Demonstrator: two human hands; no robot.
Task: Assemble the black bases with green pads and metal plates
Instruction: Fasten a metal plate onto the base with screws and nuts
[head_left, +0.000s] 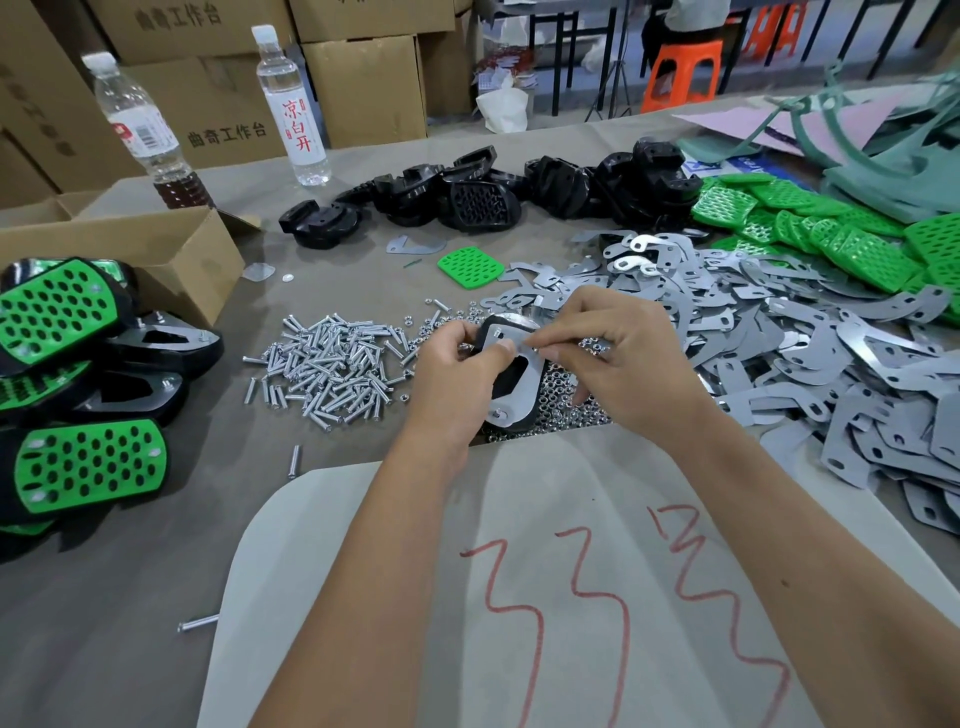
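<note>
My left hand (457, 364) grips the base (511, 387) from its left side. My right hand (618, 353) pinches the plate (524, 384) lying on it, above the nuts (558, 410).

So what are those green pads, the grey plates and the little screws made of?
Green pads: probably moulded plastic or rubber, matt, with neat rows of holes. Metal plates: thin sheet metal, dull grey with a few shiny faces. Screws: bright plated steel, by their silver glint.
</note>
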